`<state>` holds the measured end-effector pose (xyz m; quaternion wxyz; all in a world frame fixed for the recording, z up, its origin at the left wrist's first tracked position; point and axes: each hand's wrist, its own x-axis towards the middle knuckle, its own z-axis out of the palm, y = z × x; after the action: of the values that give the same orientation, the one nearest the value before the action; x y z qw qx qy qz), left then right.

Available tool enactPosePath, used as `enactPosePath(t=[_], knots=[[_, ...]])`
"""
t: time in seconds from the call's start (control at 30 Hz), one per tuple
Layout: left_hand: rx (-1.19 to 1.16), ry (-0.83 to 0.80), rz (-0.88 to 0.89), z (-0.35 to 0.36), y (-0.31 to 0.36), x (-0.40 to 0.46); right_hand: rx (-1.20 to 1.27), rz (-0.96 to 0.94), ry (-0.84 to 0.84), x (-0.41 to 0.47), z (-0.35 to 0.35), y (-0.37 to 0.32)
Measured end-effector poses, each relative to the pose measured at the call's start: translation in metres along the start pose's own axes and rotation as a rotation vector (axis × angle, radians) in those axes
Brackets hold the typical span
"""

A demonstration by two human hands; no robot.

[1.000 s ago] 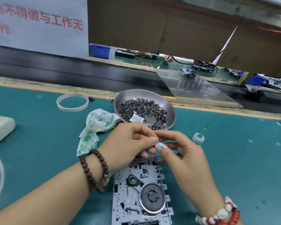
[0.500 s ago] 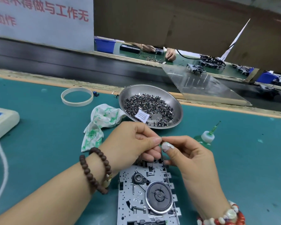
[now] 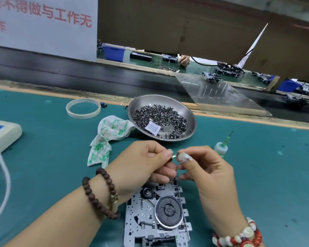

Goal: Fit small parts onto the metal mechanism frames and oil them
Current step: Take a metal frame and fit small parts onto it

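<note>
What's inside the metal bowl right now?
The bowl holds a heap of small dark parts with a white printed paper slip lying on them. Whatever sits under the heap and the slip is covered.

A teal-green mat covers the workbench (image 3: 43, 157), edged at the back by a worn wooden strip (image 3: 43, 90). Behind it runs a dark conveyor belt (image 3: 78, 73). A white sign with red Chinese characters (image 3: 43, 24) stands at upper left, beside a brown cardboard partition (image 3: 185, 24). Through the gap below it, a second green bench (image 3: 194, 68) holds blue plastic bins (image 3: 113, 51). A clear acrylic sheet (image 3: 218, 97) slopes over the belt.
</note>
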<state>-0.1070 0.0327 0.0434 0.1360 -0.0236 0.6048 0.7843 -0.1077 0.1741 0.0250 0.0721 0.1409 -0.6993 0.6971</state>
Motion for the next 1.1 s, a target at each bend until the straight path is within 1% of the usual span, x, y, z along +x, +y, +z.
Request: enactPosePath(t=[0.13, 0.2, 0.43, 0.73, 0.8, 0.87, 0.97, 1.03, 1.1], knots=[[-0.013, 0.048, 0.027, -0.008, 0.0, 0.0, 0.175, 0.209, -0.026, 0.002, 0.0, 0.002], [0.003, 0.048, 0.044, -0.01, 0.0, 0.0, 0.21, 0.27, -0.052, 0.002, 0.0, 0.003], [0.11, 0.059, 0.089, -0.014, 0.001, 0.002, 0.2, 0.327, -0.052, 0.003, -0.001, 0.003], [0.075, 0.071, 0.049, -0.017, 0.002, 0.002, 0.245, 0.426, -0.084, 0.005, -0.003, 0.004], [0.162, 0.096, 0.074, -0.017, 0.0, 0.003, 0.24, 0.427, -0.095, 0.005, -0.003, 0.004], [0.382, 0.109, 0.185, -0.016, -0.003, 0.003, 0.236, 0.419, -0.107, 0.005, -0.004, 0.004], [0.682, 0.049, 0.348, -0.013, -0.008, -0.001, 0.235, 0.396, -0.117, 0.004, -0.005, 0.003], [0.789, 0.048, 0.39, -0.011, -0.008, -0.002, 0.238, 0.379, -0.129, 0.004, -0.006, 0.003], [0.819, 0.075, 0.402, -0.009, -0.008, -0.001, 0.205, 0.351, -0.15, 0.004, -0.006, 0.004]])
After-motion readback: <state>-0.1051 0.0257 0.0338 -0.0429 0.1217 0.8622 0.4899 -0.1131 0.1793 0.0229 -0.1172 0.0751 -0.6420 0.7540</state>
